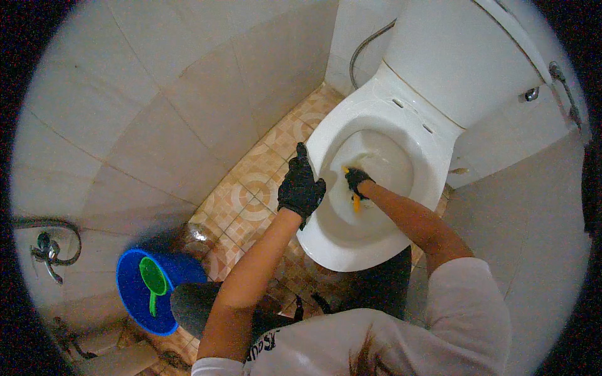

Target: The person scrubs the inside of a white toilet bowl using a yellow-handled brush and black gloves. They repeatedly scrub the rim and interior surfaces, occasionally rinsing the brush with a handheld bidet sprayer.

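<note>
A white ceramic toilet bowl (324,244) with no seat fitted stands before me. My right hand (357,181), in a black glove, is down inside the bowl. It is closed around a yellow-orange tool (356,204), whose ends show on either side of the fist; the rest is hidden, so its kind cannot be told. Beside the bowl's left rim is my left hand (301,188), also in a black glove. Its thumb is apart from its fingers and nothing shows in it. Whether it touches the rim is unclear.
A blue plastic bucket (123,282) holding a green dipper (154,277) stands at lower left. The toilet tank (461,61) rises at upper right, with a flexible hose (360,49) behind. Tiled walls (155,117) close in on patterned floor tiles (254,195). A wall tap (47,249) is at far left.
</note>
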The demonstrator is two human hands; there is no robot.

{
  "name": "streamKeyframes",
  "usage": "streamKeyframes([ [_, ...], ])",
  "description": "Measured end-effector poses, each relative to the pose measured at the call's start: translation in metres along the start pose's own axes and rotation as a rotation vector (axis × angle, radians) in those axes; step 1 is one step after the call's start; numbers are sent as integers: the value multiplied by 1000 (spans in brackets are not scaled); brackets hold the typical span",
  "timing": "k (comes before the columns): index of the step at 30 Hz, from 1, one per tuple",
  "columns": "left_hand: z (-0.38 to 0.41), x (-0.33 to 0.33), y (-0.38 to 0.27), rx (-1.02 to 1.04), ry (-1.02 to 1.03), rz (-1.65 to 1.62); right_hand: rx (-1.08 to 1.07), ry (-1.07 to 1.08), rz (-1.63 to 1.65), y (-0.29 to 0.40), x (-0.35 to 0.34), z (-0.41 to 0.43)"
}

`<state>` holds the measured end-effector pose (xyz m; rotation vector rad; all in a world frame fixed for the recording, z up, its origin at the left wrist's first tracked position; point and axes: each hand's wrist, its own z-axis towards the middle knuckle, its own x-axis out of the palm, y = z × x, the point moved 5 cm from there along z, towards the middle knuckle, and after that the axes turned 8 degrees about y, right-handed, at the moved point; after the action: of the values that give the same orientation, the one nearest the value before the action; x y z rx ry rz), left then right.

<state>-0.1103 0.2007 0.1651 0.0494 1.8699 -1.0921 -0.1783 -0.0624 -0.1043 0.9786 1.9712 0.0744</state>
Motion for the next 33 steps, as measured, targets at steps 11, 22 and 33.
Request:
streamKeyframes([
  [11,5,4,-8,53,-19,-35,18,-143,219,-8,-29,3],
  [22,0,-5,12,-38,-1,3,110,-57,201,54,-1,-26],
  [33,-3,-4,15,-44,2,18,32,139,-74,65,5,-23],
])
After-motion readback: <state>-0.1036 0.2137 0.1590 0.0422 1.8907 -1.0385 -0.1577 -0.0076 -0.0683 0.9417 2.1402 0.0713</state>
